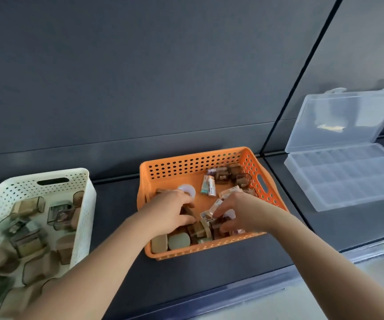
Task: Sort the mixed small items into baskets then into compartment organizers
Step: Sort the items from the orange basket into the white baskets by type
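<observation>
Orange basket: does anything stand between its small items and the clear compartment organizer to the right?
Nothing visible does. The compartment organizer lies with its lid raised, compartments exposed, and only bare dark tabletop separates it from the orange basket. The small items must only clear the basket's perforated right wall.

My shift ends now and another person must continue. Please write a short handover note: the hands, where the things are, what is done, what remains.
Left hand: inside the orange basket, gripping a small brown item.
Right hand: also inside it, seems to pinch a dark box.
Orange basket: holds mixed packets, boxes and round discs.
White basket, to the left: holds brownish boxes, so basket sorting is under way.
Clear organizer, to the right: lid open, compartments look empty.
Left to do: finish the orange basket, then fill the organizer.
</observation>
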A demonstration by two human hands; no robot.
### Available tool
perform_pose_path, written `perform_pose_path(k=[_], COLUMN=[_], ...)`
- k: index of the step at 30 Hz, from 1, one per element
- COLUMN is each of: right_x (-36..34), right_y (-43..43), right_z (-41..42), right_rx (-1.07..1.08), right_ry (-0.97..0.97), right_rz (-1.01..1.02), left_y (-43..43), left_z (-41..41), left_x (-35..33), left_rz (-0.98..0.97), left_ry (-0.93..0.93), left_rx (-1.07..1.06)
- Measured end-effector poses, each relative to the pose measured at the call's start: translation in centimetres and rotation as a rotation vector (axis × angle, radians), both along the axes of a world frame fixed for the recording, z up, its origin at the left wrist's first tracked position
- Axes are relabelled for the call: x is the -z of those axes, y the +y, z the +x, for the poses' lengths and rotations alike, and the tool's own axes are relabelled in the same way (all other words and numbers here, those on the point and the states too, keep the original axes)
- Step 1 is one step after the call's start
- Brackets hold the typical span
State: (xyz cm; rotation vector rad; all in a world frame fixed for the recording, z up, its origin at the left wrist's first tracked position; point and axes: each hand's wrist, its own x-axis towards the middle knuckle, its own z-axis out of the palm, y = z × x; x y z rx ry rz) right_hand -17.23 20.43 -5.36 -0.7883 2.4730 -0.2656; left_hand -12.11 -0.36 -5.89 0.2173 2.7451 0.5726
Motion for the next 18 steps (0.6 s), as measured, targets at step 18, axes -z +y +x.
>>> perform_pose_path(k=[18], right_x=[0.4], right_y=[1.7], right_z=[-1.6], right_rx=[0.257], right_ry=[-0.094], right_rz=[-0.524], left_y=[1.2], left_z=[-1.0], left_x=[-0.8], left_rz=[0.095], left_ry=[-0.276], left_rx=[-0.083])
